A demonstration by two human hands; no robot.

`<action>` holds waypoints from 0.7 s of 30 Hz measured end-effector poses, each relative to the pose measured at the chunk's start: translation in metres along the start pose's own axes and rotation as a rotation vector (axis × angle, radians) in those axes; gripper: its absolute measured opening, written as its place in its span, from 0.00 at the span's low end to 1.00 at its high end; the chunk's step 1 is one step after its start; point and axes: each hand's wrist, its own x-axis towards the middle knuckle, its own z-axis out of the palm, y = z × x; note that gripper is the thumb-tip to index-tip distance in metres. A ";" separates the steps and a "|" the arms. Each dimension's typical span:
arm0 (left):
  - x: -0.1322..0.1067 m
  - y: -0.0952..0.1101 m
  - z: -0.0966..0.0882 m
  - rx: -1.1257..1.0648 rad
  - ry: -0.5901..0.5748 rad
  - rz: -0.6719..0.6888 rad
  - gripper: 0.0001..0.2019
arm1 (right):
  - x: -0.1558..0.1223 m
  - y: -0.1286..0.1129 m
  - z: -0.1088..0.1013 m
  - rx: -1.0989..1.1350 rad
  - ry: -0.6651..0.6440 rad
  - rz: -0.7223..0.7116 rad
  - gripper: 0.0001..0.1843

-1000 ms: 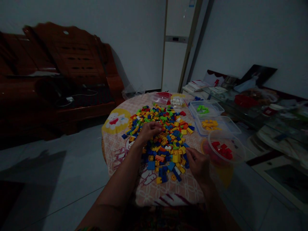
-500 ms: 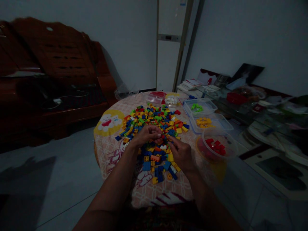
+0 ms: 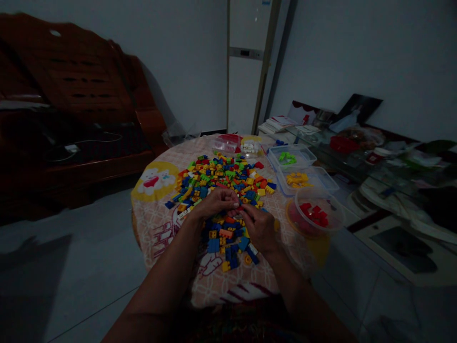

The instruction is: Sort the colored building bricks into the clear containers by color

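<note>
A heap of small coloured building bricks [image 3: 217, 178] covers a round table with a patterned cloth [image 3: 157, 224]. My left hand [image 3: 216, 202] and my right hand [image 3: 259, 228] meet over the near part of the heap, fingers curled together. Between their fingertips sits a small red brick [image 3: 238, 207], pinched from both sides. At the right edge stands a round clear tub [image 3: 316, 214] with red bricks in it. Behind it are a clear box of yellow bricks [image 3: 303, 180] and a clear box of green bricks [image 3: 291, 156].
A dark red wooden sofa [image 3: 71, 119] stands at the left with a cable on its seat. A low glass table [image 3: 389, 176] cluttered with papers and dishes lies to the right. Two small clear containers [image 3: 237, 144] sit at the table's far edge. A white upright unit [image 3: 246, 66] stands behind.
My right hand has moved from the near right of the heap up to my left hand, and both now pinch a small red brick. The view has shifted slightly right.
</note>
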 end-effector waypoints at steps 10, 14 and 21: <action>0.009 -0.010 -0.009 0.024 0.434 0.179 0.20 | -0.015 0.013 -0.060 -0.215 0.187 0.043 0.17; 0.009 -0.008 -0.015 -0.022 0.612 0.264 0.18 | -0.019 0.040 -0.114 -0.496 0.393 0.249 0.19; 0.019 0.002 -0.027 -0.085 0.874 0.420 0.15 | -0.023 0.041 -0.114 -0.412 0.379 0.225 0.20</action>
